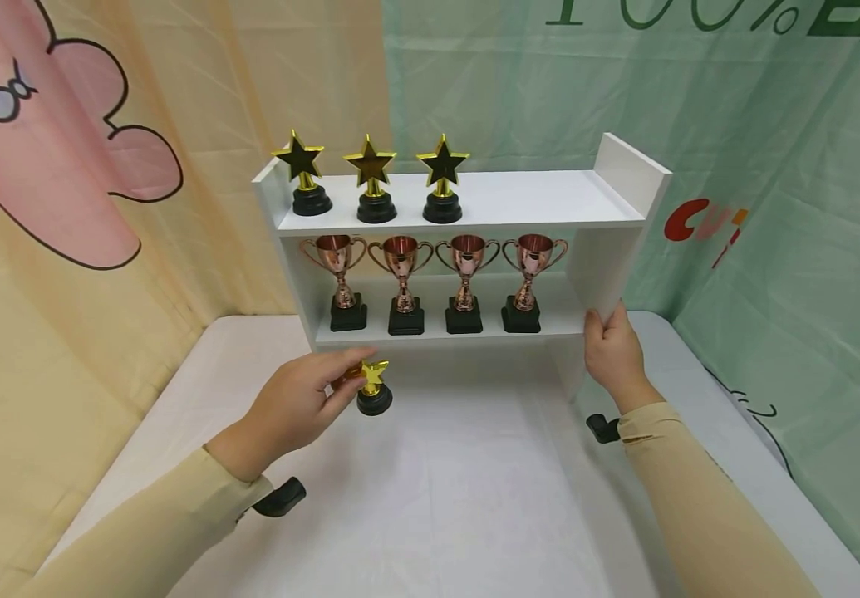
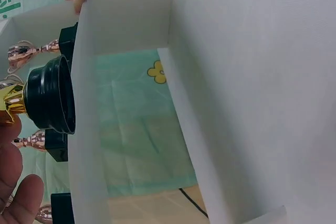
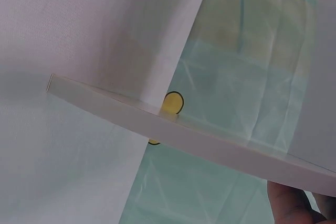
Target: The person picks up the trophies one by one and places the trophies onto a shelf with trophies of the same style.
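My left hand [image 1: 291, 407] pinches a gold star trophy [image 1: 373, 375] by its star, in front of the shelf's lower opening. Its round black base [image 2: 50, 95] shows close up in the left wrist view. At the right side of the white shelf unit [image 1: 430, 340], my right hand [image 1: 613, 353] grips the edge of the side panel; in the right wrist view only some fingers [image 3: 289, 203] show beside that panel. Three star trophies [image 1: 375, 178] stand in a row on the top shelf, from the left to the middle. Below them, several rose-gold cup trophies [image 1: 467, 282] with black square bases line the middle shelf.
The shelf unit stands toward the back of a table with a white cover [image 1: 430, 498]. Printed curtains [image 1: 788, 166] hang behind and at both sides. A dark cable [image 1: 766, 423] runs along the right curtain.
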A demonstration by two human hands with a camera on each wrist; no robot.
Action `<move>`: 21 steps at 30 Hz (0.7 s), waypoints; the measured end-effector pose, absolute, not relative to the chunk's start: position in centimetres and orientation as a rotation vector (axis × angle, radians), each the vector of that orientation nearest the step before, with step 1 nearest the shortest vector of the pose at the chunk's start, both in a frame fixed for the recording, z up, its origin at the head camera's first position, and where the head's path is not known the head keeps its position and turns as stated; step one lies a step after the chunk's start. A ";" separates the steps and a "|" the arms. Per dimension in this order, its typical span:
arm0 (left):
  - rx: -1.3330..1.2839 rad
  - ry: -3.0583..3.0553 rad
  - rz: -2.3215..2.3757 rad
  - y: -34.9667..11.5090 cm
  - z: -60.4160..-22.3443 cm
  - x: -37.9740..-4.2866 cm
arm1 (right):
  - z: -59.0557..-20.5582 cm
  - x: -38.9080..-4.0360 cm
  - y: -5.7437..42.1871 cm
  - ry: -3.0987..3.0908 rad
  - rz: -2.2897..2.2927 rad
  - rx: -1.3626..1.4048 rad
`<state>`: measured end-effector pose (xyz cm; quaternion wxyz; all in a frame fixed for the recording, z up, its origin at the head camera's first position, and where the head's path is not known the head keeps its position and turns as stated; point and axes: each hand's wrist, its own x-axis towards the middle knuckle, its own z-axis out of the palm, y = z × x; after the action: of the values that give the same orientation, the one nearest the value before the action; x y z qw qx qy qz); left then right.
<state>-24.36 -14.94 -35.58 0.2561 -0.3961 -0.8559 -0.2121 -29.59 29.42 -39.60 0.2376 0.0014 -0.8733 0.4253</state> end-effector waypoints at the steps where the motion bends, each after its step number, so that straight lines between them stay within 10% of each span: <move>1: -1.079 -2.322 -0.578 -14.8 -35.4 -24.4 | -39.6 -29.6 29.4 -2.393 1.162 0.004; 21: -1.203 -2.237 -0.650 -11.6 -31.2 -25.2 | -39.6 -29.6 29.3 -2.398 1.159 -0.009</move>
<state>-25.21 -11.57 -31.24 0.2572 -0.4435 -0.8245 -0.2394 -29.55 29.35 -39.57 0.2370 -0.0033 -0.8747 0.4227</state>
